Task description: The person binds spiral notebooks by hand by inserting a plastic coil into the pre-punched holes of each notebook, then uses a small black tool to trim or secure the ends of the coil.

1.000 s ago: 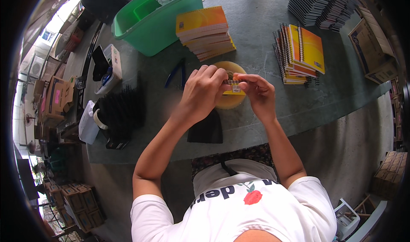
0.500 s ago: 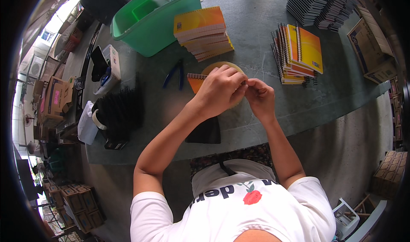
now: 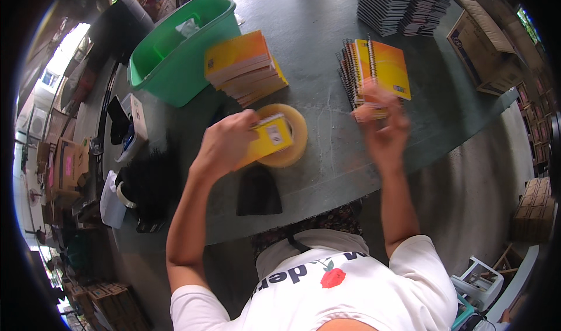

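Taking the roll of tape (image 3: 299,135) as the centre of the clock, the left hand (image 3: 225,141) is reaching in from 9 o'clock. Its fingers are curling around a small yellow notebook (image 3: 262,148) and gripping it near its upper left part. That notebook is tilting over the left side of the tape, with wire loops running along its upper edge and a pale label facing up; whether it is touching the tape, I cannot tell.

The right hand (image 3: 387,126) is hovering or resting at 3 o'clock, over the near end of a pile of wire-bound notebooks (image 3: 383,68). Its fingers are blurring, so I cannot tell whether they are grasping anything.

The bound pile is lying at 2 o'clock, its top cover showing yellow and orange. At 11 o'clock a stack of small orange and yellow notebooks (image 3: 234,56) is leaning in a fan, and just beyond it, at 10 o'clock, a green tub (image 3: 158,73) is standing. Grey notebooks (image 3: 388,9) are piling up between 1 and 2 o'clock, and a cardboard box (image 3: 476,53) is sitting farther out at 2. A dark flat piece (image 3: 260,193) is lying near 7 o'clock, and a bristly black heap (image 3: 155,182) is spreading at 8. All these are resting on a grey-green table (image 3: 333,176).
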